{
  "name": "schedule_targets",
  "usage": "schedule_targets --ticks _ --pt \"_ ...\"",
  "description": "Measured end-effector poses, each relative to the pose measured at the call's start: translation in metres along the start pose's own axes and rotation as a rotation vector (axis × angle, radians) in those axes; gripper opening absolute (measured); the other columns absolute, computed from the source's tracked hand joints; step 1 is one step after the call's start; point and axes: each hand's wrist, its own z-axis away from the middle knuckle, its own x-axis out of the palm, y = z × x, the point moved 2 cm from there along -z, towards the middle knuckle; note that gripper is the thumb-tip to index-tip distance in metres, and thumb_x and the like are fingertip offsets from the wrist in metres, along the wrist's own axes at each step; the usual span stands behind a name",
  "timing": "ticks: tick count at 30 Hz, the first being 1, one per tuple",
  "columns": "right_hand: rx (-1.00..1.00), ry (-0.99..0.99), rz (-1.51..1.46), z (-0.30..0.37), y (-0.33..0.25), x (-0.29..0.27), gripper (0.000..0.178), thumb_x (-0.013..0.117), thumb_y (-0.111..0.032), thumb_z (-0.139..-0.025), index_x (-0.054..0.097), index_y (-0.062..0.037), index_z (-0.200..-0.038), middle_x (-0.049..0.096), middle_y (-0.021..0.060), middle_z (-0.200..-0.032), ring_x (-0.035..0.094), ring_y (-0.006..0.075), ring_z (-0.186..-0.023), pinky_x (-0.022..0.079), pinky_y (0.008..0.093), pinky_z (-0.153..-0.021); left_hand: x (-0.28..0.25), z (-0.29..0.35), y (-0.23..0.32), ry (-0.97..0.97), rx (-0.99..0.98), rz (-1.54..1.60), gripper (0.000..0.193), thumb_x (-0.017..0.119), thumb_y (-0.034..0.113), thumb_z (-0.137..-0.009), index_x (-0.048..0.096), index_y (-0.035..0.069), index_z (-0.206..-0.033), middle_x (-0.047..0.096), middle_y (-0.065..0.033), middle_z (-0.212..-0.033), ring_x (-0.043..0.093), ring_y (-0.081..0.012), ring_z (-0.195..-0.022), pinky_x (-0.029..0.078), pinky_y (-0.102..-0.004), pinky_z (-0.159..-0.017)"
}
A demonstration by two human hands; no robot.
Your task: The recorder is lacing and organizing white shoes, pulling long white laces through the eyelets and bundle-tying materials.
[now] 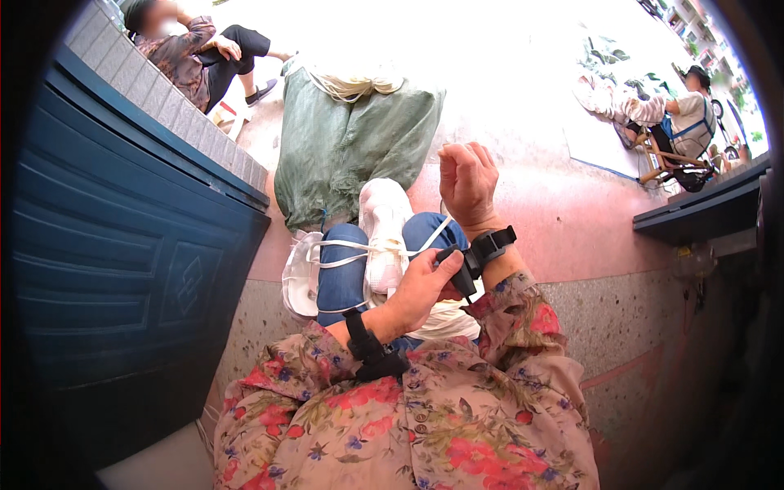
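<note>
My left hand [422,287] reaches across my lap, its thumb and fingers closed on a small black box-shaped device [462,274] at my right wrist. The device sits by a black strap [493,242] around that wrist. My right hand [469,178] is raised with its fingers curled in; nothing shows in it. Below it, a white shoe-shaped piece [384,233] with a mesh-like part lies between my knees in blue trousers [341,273]. White bands [347,245] cross over the knees. A similar white piece [301,278] is beside my left knee.
A large green sack [351,147] stands ahead, with white bands [347,84] on top. A dark blue panelled door [122,245] rises at left. One person [184,57] sits far left; another [686,122] sits far right with white pieces [616,102]. A dark ledge [702,200] is at right.
</note>
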Motion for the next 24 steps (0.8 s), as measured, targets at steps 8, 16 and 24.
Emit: schedule_targets --ticks 8,16,24 --pt "1.546 0.108 -1.151 0.081 0.012 -0.007 0.016 0.053 -0.021 -0.087 0.050 -0.0074 -0.095 0.050 -0.0006 -0.062 0.046 0.0064 -0.047 0.038 0.0199 -0.041 -0.066 0.003 0.010 0.104 0.254 -0.933 0.028 0.056 0.016 -0.081 0.051 0.000 -0.105 0.060 -0.0088 -0.087 0.057 -0.0154 -0.074 0.046 -0.0261 -0.068" --pt "0.938 -0.373 -0.333 0.088 -0.007 0.006 0.013 0.054 -0.016 -0.083 0.054 -0.0047 -0.089 0.057 0.0084 -0.066 0.054 0.0168 -0.058 0.043 0.0300 -0.051 -0.080 0.004 0.026 0.330 0.393 -0.863 0.020 0.057 0.016 -0.080 0.059 -0.001 -0.091 0.060 -0.0104 -0.072 0.055 -0.0128 -0.064 0.044 -0.0252 -0.060" --pt "0.657 -0.572 0.095 0.078 -0.016 0.028 0.016 0.051 -0.020 -0.083 0.055 -0.0057 -0.089 0.060 0.0152 -0.079 0.058 0.0341 -0.073 0.046 0.0421 -0.062 0.008 0.021 0.010 0.070 0.614 -1.580 0.045 0.057 0.027 -0.080 0.044 0.009 -0.118 0.052 -0.0131 -0.074 0.051 -0.0295 -0.070 0.043 -0.0381 -0.061"
